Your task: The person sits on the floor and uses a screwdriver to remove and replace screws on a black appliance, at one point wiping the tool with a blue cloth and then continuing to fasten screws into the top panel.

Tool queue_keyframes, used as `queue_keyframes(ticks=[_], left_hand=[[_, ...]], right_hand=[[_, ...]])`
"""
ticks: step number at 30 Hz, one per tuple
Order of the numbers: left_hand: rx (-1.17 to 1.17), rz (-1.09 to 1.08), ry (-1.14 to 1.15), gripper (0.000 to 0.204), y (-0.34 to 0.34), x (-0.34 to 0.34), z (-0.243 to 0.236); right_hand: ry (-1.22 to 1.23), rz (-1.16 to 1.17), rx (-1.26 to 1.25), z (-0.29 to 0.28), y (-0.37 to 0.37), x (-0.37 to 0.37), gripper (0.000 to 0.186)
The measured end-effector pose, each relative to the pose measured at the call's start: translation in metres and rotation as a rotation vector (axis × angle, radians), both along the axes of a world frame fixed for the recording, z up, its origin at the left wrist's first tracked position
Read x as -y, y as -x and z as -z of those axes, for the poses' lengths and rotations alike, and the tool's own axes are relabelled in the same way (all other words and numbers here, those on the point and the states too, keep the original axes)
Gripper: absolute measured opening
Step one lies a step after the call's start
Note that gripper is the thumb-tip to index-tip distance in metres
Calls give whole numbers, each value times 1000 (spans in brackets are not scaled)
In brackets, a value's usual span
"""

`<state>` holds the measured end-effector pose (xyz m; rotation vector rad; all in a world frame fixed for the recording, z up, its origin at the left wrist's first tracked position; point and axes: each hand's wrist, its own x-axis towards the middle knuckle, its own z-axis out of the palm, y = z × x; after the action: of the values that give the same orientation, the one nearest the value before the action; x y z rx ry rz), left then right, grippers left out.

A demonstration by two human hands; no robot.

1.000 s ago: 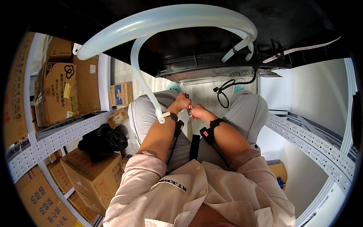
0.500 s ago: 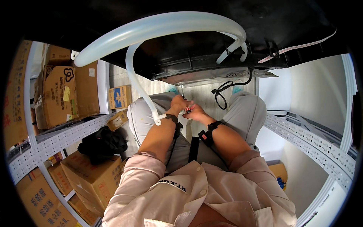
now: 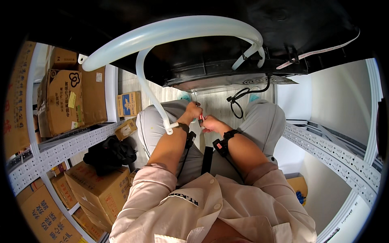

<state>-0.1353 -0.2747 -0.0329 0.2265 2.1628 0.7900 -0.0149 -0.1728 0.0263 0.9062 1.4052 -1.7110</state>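
My left hand (image 3: 193, 111) and my right hand (image 3: 210, 123) meet between my knees, low under a black machine (image 3: 227, 60). Both close on a small screwdriver (image 3: 200, 119) with a red and black handle. Its thin metal shaft (image 3: 196, 98) points up toward the machine's underside. Each wrist wears a black strap with a cable. A translucent white hose (image 3: 170, 34) loops over the machine. Its thinner branch (image 3: 152, 95) comes down and ends in a white fitting right beside my left wrist.
A black cable (image 3: 239, 97) hangs from the machine's underside near my right knee. White perforated shelf rails (image 3: 60, 148) with cardboard boxes (image 3: 65, 101) stand on the left, with a black bag (image 3: 111, 152) below. More white rails (image 3: 336, 160) run on the right.
Both hands stay together on the screwdriver and have barely shifted. The view has tilted a little, so the hose sits slightly differently in the picture.
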Motion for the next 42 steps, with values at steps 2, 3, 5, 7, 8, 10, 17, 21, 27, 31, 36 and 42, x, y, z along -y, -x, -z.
queue_keyframes(ticks=[2,3,5,7,8,10,17,21,27,31,36,42], left_hand=[[19,-34,-48,31,-2,1,3],[3,-19,2,30,-1,2,5],[-16,32,94,31,1,-10,-13],[238,-11,138,38,3,-14,-25],[365,-35,160,43,4,-14,-27],[327,7,104,48,0,-11,-29],[181,113,124,43,2,-12,-34],[119,201,85,30,4,-16,-44],[269,-5,-6,20,5,-1,-13],[480,-174,-124,35,3,-10,-40],[576,-154,24,39,8,-19,-57],[372,-104,-21,37,0,-8,-8]], right_hand=[[-18,-10,-50,1,-4,0,29],[-113,-58,-64,2,-4,0,33],[-310,-135,-78,14,-8,-3,40],[-534,-128,-59,13,-12,-7,49],[-645,-127,-51,9,-12,-8,54],[-696,-103,-83,9,-14,-3,56],[-548,-223,-83,14,-10,-7,65],[-513,-166,-105,14,-10,-9,61],[-91,-51,21,-3,2,-10,44],[-54,-27,-4,16,-6,-12,38],[-439,-201,-224,6,-8,-9,52],[-579,-106,-238,-9,-8,-8,70]])
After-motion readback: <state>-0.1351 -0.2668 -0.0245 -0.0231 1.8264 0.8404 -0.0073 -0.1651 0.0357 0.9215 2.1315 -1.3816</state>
